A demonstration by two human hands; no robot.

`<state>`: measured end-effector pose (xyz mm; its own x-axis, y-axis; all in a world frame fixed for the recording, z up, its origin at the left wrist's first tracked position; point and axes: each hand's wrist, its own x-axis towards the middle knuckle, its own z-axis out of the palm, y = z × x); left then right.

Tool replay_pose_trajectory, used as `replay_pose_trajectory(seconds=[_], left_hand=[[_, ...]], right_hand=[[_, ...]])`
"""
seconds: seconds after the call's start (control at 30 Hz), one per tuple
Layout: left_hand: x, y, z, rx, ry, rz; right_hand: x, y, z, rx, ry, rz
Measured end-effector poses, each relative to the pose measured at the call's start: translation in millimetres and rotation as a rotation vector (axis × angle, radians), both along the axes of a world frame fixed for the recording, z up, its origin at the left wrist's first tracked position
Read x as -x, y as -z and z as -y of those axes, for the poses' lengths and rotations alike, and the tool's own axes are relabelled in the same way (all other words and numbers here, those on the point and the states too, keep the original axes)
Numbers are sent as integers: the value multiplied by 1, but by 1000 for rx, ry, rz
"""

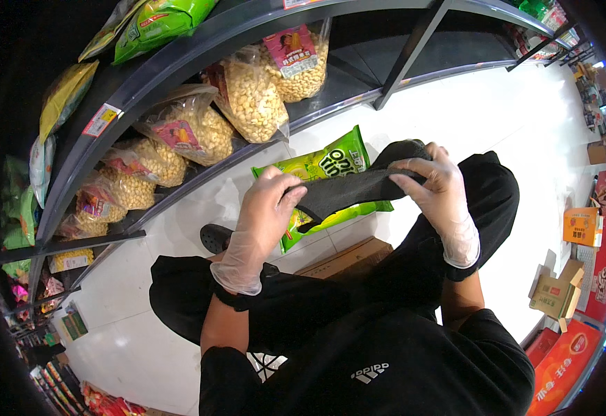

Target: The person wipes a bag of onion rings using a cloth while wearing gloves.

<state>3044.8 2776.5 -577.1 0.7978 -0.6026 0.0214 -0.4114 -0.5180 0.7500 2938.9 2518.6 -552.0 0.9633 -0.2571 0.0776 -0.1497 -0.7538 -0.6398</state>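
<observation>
A dark grey cloth is stretched between my two gloved hands. My left hand, in a clear disposable glove, pinches its left end. Its right part is pinched by my right hand, gloved the same way, with a bunched fold of cloth beside the fingers. Beneath the cloth lies a large green snack bag, partly covered by it. A brown cardboard box is on the floor between my legs, partly hidden by my black trousers.
Clear bags of popcorn line the low dark metal shelf at upper left. Green snack bags rest on the shelf above. White floor tiles surround me. At right are an open cardboard carton and an orange box.
</observation>
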Motion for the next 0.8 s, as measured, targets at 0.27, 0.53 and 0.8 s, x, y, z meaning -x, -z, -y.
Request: replay_pose_trajectory(seconds=[0.27, 0.53, 0.8], left_hand=[[9, -2, 10, 296, -204, -41], [55, 4, 44, 284, 179, 228], [62, 10, 49, 146, 558, 400]], right_hand=[[-2, 13, -7, -843, 209, -235], [19, 46, -62, -1668, 100, -130], [22, 62, -24, -1719, 526, -100]])
